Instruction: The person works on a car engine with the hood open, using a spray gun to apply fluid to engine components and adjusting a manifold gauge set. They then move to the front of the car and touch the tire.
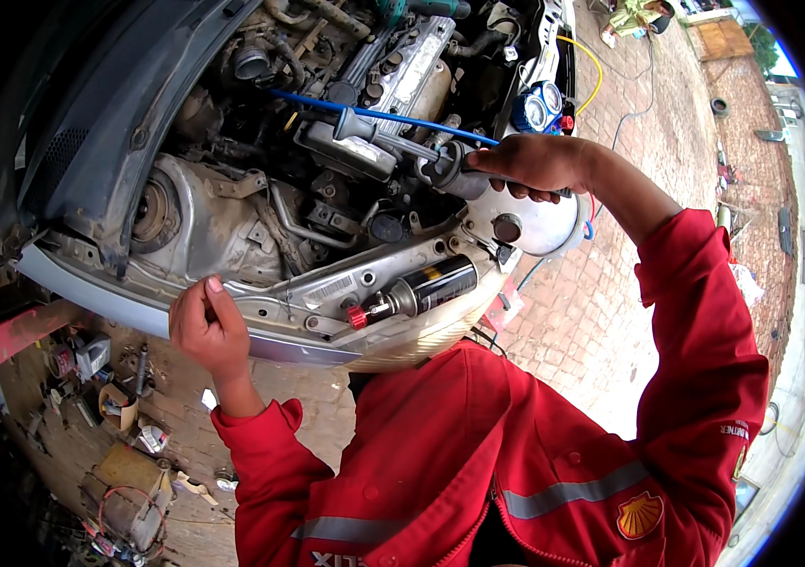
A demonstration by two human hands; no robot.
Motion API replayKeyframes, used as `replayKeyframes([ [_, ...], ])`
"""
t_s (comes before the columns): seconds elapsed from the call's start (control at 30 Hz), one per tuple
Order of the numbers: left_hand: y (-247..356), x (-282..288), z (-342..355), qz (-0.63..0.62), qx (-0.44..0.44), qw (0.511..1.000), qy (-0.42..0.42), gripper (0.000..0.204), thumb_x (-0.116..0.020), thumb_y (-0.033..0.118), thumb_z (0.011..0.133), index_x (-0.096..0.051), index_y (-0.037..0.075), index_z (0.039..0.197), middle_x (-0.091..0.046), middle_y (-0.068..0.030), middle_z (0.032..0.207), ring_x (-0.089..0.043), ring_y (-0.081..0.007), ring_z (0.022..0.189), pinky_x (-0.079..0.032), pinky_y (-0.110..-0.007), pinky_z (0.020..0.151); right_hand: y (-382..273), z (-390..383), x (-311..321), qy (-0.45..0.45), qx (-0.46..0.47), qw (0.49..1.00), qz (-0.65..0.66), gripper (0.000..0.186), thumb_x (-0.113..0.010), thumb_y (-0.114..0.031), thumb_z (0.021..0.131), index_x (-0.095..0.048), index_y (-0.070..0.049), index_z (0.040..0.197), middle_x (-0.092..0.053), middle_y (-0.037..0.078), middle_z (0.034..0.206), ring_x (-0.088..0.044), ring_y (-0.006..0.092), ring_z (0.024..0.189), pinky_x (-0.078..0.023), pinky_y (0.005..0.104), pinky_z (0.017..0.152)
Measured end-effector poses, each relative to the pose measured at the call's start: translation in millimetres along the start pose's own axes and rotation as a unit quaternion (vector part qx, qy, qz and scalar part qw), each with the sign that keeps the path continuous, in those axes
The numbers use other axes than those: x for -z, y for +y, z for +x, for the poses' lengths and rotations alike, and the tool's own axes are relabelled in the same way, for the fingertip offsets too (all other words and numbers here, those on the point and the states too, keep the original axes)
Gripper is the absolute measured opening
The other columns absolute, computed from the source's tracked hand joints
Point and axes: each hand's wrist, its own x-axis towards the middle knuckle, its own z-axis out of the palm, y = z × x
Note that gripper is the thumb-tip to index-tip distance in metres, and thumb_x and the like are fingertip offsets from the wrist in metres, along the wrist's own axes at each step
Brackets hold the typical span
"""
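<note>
My right hand (533, 163) grips a black tool handle (454, 175) over the engine (393, 76); my left hand (206, 326), curled and holding nothing, rests on the car's front panel (308, 298).

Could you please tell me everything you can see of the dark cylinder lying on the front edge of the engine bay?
The dark cylinder is a glossy black canister with a silvery metal neck and a small red cap at its left end. It lies on its side, tilted, on the front crossmember between both hands, touched by neither. Its printed label is too small to make out.
</note>
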Motion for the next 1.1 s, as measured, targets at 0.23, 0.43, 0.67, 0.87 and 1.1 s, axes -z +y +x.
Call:
replayKeyframes([
  [0.23,-3.0,1.5,-1.8,0.001,-0.001,1.000,0.001,0.017,-0.069,0.013,0.098,-0.074,0.002,0.086,-0.067,-0.0097,0.069,-0.061,-0.0287,0.063,-0.046,-0.041,0.062,12.7,2.3,-9.2,-0.015,-0.013,1.000,-0.017,0.065,-0.040,-0.064,0.110,-0.061,-0.003,0.103,-0.047,0.000,0.067,-0.045,0.0118,0.049,-0.038,0.0320,0.042],
  [0.43,-4.9,1.2,-2.7,0.003,0.006,1.000,-0.001,0.017,-0.069,0.013,0.098,-0.073,0.002,0.086,-0.067,-0.0099,0.070,-0.061,-0.0291,0.063,-0.046,-0.041,0.062,26.9,-0.2,-11.8,-0.007,-0.015,0.999,-0.035,0.066,-0.039,-0.064,0.109,-0.061,-0.003,0.099,-0.050,0.001,0.067,-0.046,0.0130,0.048,-0.038,0.0328,0.042],
  [0.67,-4.1,-0.9,-1.8,-0.004,0.010,1.000,-0.008,0.017,-0.068,0.012,0.098,-0.073,0.001,0.087,-0.068,-0.0117,0.071,-0.063,-0.0318,0.066,-0.047,-0.042,0.064,45.5,-4.2,-12.5,0.024,-0.051,0.998,-0.001,0.072,-0.042,-0.072,0.105,-0.062,-0.004,0.091,-0.048,0.002,0.061,-0.048,0.0132,0.047,-0.039,0.0332,0.042],
  [0.87,-6.9,1.9,-4.6,0.014,0.004,1.000,-0.014,0.017,-0.067,0.013,0.098,-0.074,0.001,0.087,-0.069,-0.0117,0.073,-0.064,-0.0318,0.066,-0.048,-0.043,0.065,79.6,-48.4,-11.2,0.065,-0.032,0.990,0.119,0.081,-0.046,-0.086,0.096,-0.063,-0.007,0.087,-0.049,0.000,0.068,-0.047,0.0110,0.050,-0.036,0.0295,0.045],
  [1.1,-5.2,0.7,-3.6,0.050,0.004,0.998,-0.039,0.022,-0.068,0.019,0.102,-0.076,0.001,0.092,-0.070,-0.0125,0.074,-0.064,-0.0283,0.066,-0.048,-0.040,0.063,161.7,-126.1,-44.5,0.096,0.113,0.950,0.273,0.068,-0.051,-0.070,0.103,-0.061,-0.005,0.088,-0.055,0.002,0.073,-0.051,0.0089,0.056,-0.042,0.0259,0.049],
])
